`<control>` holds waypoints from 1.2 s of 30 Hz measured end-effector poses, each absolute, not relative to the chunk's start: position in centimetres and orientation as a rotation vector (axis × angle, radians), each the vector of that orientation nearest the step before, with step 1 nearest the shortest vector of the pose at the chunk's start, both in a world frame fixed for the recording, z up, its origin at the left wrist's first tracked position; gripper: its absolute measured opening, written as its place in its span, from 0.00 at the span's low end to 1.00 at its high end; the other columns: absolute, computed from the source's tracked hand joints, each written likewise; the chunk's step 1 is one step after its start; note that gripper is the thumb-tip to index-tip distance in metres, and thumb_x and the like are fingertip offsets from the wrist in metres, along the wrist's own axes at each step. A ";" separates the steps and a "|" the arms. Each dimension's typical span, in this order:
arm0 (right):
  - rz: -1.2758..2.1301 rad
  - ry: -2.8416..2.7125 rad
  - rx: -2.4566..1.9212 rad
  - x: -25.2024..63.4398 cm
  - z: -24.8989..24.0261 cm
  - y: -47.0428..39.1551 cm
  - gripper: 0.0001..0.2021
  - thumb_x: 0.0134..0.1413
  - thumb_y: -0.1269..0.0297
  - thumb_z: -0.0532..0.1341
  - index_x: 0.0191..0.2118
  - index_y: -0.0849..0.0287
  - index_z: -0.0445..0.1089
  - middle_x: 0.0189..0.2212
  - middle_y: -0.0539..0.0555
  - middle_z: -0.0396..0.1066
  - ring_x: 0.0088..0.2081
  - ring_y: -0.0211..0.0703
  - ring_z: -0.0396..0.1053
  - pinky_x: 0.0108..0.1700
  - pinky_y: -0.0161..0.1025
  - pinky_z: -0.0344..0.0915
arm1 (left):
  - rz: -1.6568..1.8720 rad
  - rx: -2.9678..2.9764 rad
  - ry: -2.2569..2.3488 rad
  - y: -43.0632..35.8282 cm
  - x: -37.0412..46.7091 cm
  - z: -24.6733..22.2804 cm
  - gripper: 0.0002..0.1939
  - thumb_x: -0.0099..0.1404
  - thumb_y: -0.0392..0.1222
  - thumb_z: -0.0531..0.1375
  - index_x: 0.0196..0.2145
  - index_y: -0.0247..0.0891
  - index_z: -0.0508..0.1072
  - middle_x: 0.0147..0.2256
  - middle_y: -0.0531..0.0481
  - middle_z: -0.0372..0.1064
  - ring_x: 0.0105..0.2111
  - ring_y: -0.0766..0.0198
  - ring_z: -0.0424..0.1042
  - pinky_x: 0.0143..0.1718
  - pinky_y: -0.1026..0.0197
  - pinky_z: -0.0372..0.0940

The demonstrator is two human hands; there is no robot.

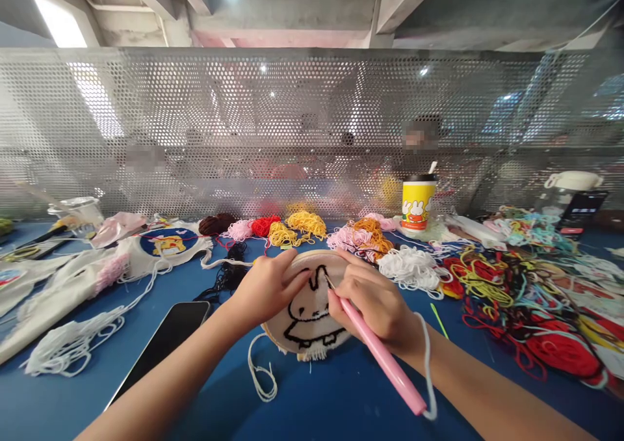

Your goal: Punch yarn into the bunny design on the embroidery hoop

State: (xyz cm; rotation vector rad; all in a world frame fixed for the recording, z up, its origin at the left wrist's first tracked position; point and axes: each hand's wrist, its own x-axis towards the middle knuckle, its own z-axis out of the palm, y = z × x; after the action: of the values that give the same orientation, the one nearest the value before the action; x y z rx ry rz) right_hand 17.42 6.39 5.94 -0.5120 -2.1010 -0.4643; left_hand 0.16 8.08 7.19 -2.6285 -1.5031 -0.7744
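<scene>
An embroidery hoop (267,329) stretched with pale cloth stands tilted on the blue table, showing a black-outlined rabbit figure (312,324). My left hand (270,281) grips the hoop's upper left rim, its thumb lying over the front of the cloth. In my right hand (375,298) is a pink punch needle (383,360), held like a pen, its metal tip at the cloth near the rabbit's ears. White yarn (429,369) runs from the punch needle's back end over my right wrist. A loose white yarn tail (263,376) lies below the hoop.
A phone (170,337) lies left of the hoop, near white yarn (78,340) and a finished cloth piece (168,240). Yellow yarn (305,225), white yarn (412,268) and a tangled multicoloured heap (526,311) surround the work. A yellow cup (418,201) stands before a perforated metal screen (302,122).
</scene>
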 end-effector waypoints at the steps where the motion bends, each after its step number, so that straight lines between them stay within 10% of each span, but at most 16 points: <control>1: -0.461 -2.100 -0.505 17.5 6.0 6.4 0.10 0.43 0.79 0.54 0.21 0.59 0.54 0.16 0.45 0.51 0.21 0.31 0.52 0.48 0.48 0.62 | -0.773 -2.625 -1.505 8.1 0.2 7.1 0.11 0.59 0.47 0.49 0.23 0.38 0.60 0.15 0.57 0.57 0.15 0.68 0.58 0.18 0.67 0.51; 36: -0.490 -2.219 -0.715 17.2 6.9 5.7 0.10 0.50 0.73 0.50 0.21 0.62 0.59 0.16 0.48 0.55 0.23 0.35 0.57 0.47 0.48 0.59 | -0.711 -2.626 -1.468 7.6 0.3 7.6 0.11 0.60 0.46 0.47 0.24 0.38 0.59 0.15 0.56 0.59 0.15 0.68 0.60 0.17 0.66 0.51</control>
State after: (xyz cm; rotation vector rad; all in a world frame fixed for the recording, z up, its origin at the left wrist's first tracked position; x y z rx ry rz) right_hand 17.23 5.70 6.89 -0.7146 -2.2190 -0.4900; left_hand 0.33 7.59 7.58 -2.6264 -1.4682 -0.7106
